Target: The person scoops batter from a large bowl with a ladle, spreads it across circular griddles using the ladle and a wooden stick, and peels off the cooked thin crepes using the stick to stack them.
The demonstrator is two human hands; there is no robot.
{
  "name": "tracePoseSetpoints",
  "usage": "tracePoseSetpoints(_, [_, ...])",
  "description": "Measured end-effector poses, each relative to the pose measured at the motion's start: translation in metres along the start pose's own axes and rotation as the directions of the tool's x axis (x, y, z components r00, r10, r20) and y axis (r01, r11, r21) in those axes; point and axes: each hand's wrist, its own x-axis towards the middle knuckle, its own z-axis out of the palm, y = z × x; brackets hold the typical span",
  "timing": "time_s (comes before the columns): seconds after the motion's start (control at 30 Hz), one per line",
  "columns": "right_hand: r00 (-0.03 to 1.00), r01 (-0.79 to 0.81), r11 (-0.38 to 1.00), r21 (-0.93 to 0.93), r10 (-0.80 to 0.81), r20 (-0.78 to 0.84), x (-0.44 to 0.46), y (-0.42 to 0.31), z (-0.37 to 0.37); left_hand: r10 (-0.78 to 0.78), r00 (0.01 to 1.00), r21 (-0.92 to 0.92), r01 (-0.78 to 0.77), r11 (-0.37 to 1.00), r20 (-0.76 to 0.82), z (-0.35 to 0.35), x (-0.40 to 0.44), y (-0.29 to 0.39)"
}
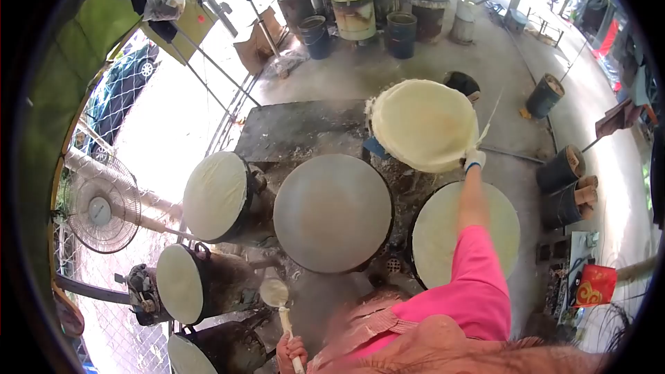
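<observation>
My left hand is closed around the light handle of a ladle, whose round pale bowl points away from me. My right hand, in a white glove, is at the right rim of a tall round stack of thin pale pancakes. A long thin spatula sticks up from its grip, partly blurred. In front of me is a bare grey round griddle. Under my right arm, another griddle carries a pale pancake.
More pancake-covered griddles stand along the left, one nearer me. A fan stands by the wire fence. Buckets and drums line the back, where another person's hand shows. Dark buckets stand at the right.
</observation>
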Motion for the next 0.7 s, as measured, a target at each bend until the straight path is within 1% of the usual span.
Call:
tracePoseSetpoints(0.07, [0.999,0.011,1.000,-0.022,-0.010,0.043,0.011,-0.006,0.005,0.012,1.000,0.014,-0.012,1.000,-0.017,-0.009,0.003,0.000])
tracePoseSetpoints(0.13, [0.988,-0.032,0.999,0.030,0.028,0.150,-0.005,-0.022,0.002,0.034,0.999,-0.001,-0.034,0.999,-0.022,-0.017,0.008,-0.002])
tracePoseSetpoints(0.2, [0.977,0.064,0.998,-0.006,-0.061,0.206,0.022,0.002,0.008,0.062,0.998,-0.005,-0.062,0.998,-0.024,-0.017,0.020,0.001])
tracePoseSetpoints(0.23, [0.989,0.114,0.957,-0.266,-0.085,0.120,0.076,0.035,0.013,0.083,0.996,0.001,-0.083,0.997,-0.030,-0.015,0.026,0.004])
tracePoseSetpoints(0.27, [0.994,0.109,0.851,-0.513,-0.108,0.033,0.127,0.066,0.018,0.116,0.993,0.008,-0.115,0.993,-0.036,-0.012,0.029,0.005])
tracePoseSetpoints(0.33, [0.980,0.089,0.735,-0.673,-0.186,-0.074,0.034,0.012,0.000,0.166,0.984,0.011,-0.166,0.986,-0.062,-0.004,0.025,0.005])
tracePoseSetpoints(0.37, [0.966,0.058,0.669,-0.741,-0.224,-0.127,-0.031,-0.028,-0.010,0.188,0.980,0.011,-0.187,0.982,-0.064,-0.005,0.022,0.005])
tracePoseSetpoints(0.4, [0.956,0.072,0.643,-0.762,-0.263,-0.132,-0.049,-0.036,-0.012,0.209,0.976,0.012,-0.209,0.978,-0.065,-0.006,0.016,0.003])
tracePoseSetpoints(0.5, [0.924,0.242,0.475,-0.846,-0.379,0.051,-0.073,-0.045,-0.007,0.265,0.962,0.016,-0.265,0.964,-0.060,-0.016,0.002,-0.001])
tracePoseSetpoints(0.57, [0.916,0.311,0.475,-0.824,-0.380,0.127,-0.116,-0.063,0.010,0.312,0.949,0.026,-0.311,0.950,-0.050,-0.024,-0.009,-0.005])
tracePoseSetpoints(0.63, [0.832,0.530,0.491,-0.691,-0.459,0.312,-0.133,-0.042,0.038,0.364,0.931,0.037,-0.363,0.931,-0.039,-0.037,-0.025,-0.011])
tracePoseSetpoints(0.7, [0.631,0.775,0.519,-0.360,-0.649,0.425,-0.180,-0.008,0.063,0.431,0.902,0.051,-0.429,0.902,-0.025,-0.056,-0.047,-0.019])
